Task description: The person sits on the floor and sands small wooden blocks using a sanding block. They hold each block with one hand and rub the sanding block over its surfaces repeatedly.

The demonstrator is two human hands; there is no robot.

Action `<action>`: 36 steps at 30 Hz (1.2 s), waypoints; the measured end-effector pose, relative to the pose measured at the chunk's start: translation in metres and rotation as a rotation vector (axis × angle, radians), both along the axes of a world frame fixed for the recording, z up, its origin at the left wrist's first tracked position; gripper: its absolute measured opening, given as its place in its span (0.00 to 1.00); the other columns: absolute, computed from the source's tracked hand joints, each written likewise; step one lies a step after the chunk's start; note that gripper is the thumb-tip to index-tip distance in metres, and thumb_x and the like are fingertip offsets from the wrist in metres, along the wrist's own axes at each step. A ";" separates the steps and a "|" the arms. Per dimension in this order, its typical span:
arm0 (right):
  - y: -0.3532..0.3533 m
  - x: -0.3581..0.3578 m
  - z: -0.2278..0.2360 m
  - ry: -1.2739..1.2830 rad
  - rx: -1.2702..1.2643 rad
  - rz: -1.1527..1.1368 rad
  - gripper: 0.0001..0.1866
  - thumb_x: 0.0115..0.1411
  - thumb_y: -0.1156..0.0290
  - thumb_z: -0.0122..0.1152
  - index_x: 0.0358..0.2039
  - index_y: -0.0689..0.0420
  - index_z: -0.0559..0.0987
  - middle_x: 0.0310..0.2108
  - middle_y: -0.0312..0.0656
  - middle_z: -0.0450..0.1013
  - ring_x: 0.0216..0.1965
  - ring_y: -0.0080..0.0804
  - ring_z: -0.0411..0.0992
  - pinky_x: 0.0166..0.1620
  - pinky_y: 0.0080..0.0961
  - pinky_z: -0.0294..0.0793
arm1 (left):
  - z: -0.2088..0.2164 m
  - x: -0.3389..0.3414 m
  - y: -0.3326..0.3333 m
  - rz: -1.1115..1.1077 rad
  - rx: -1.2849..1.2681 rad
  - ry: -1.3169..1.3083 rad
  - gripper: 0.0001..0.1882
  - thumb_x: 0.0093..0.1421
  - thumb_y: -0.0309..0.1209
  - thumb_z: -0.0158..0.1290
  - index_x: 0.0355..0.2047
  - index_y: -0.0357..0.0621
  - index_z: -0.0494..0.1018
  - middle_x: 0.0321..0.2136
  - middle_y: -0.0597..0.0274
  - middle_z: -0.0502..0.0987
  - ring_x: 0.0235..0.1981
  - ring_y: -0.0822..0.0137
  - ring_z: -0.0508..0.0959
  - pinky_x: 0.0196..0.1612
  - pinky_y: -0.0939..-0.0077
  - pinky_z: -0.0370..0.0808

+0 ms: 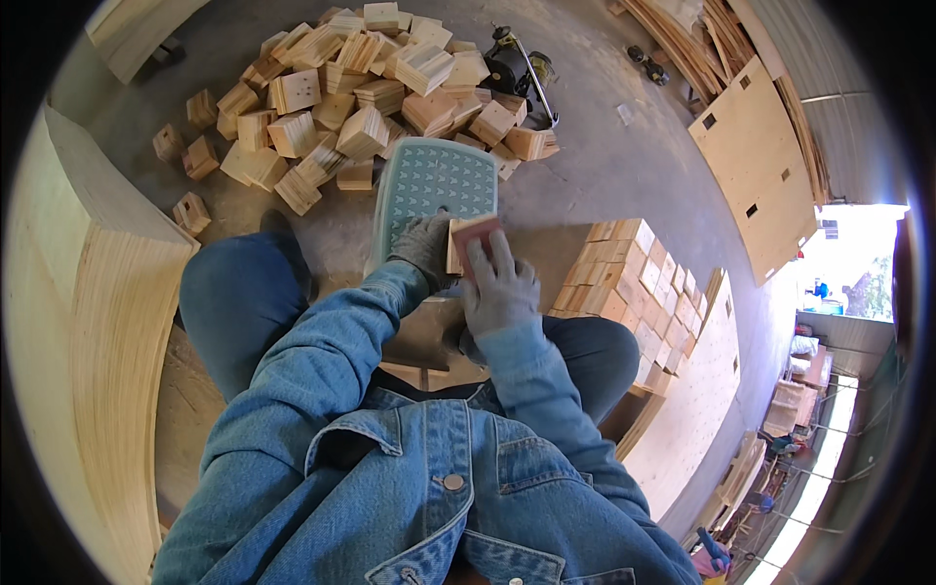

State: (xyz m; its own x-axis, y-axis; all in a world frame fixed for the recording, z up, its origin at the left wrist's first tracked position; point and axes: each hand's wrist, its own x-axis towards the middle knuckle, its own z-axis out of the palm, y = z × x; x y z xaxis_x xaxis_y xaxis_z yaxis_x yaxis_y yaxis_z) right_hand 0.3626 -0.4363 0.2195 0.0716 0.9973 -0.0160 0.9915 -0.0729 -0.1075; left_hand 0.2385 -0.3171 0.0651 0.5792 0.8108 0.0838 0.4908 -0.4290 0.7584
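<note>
Fingers (504, 255) of the right hand (499, 291), in a grey glove, lie close together and flat over the top face of a small wood block (471, 240), pressing a reddish-brown sheet (478, 232) against it. The left hand (426, 249), also gloved in grey, curls around the block's left edge, fingers bent and gripping its side. So the block sits between the two hands, its pale edge showing on the left and the reddish sheet covering most of the face under the right fingertips. Just beyond the block stands a pale green plastic stool (432, 185) with a dotted top, its near edge touching or just behind the hands. Beyond the stool, a loose heap of blocks (361, 88) spreads over the concrete floor (604, 166), and a dark power tool (515, 68) lies at the heap's right rim. Right of the block, a neat stack of blocks (634, 283) stands in rows. Farther right of that, plywood panels (756, 166) with small rectangular cut-outs lean together. Left of the block, a tall pile of sheets (97, 322) shows its layered edge.
</note>
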 end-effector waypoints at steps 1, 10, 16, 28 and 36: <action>0.020 0.001 -0.004 -0.017 0.017 -0.019 0.34 0.61 0.56 0.66 0.69 0.41 0.73 0.73 0.45 0.62 0.60 0.65 0.69 0.62 0.57 0.71 | -0.006 -0.003 -0.001 0.035 0.066 -0.054 0.40 0.47 0.51 0.72 0.58 0.55 0.69 0.54 0.50 0.74 0.57 0.44 0.76 0.63 0.50 0.72; 0.069 0.009 -0.004 -0.024 -0.006 -0.078 0.34 0.62 0.56 0.65 0.69 0.40 0.72 0.73 0.42 0.62 0.58 0.64 0.70 0.61 0.56 0.73 | 0.018 0.000 -0.003 0.009 -0.053 0.046 0.49 0.40 0.50 0.76 0.59 0.47 0.67 0.53 0.48 0.76 0.55 0.42 0.77 0.60 0.51 0.75; -0.043 -0.002 -0.001 0.034 0.033 0.080 0.35 0.57 0.57 0.70 0.66 0.43 0.76 0.72 0.48 0.63 0.57 0.62 0.71 0.59 0.58 0.73 | 0.017 0.005 0.003 -0.033 -0.159 -0.003 0.38 0.48 0.45 0.71 0.59 0.53 0.70 0.56 0.46 0.75 0.59 0.42 0.74 0.66 0.52 0.69; 0.083 -0.003 0.000 -0.020 -0.024 -0.056 0.32 0.62 0.54 0.66 0.68 0.38 0.74 0.72 0.41 0.63 0.57 0.60 0.71 0.58 0.56 0.74 | -0.020 0.004 -0.004 0.030 0.023 -0.078 0.45 0.42 0.46 0.75 0.61 0.52 0.70 0.53 0.50 0.77 0.57 0.44 0.77 0.61 0.54 0.73; 0.041 0.000 -0.004 -0.013 -0.010 -0.024 0.35 0.60 0.55 0.68 0.68 0.38 0.73 0.72 0.40 0.62 0.59 0.64 0.70 0.60 0.56 0.74 | -0.007 -0.001 -0.004 -0.021 -0.071 -0.050 0.50 0.41 0.51 0.76 0.63 0.53 0.66 0.60 0.51 0.72 0.63 0.46 0.72 0.66 0.52 0.70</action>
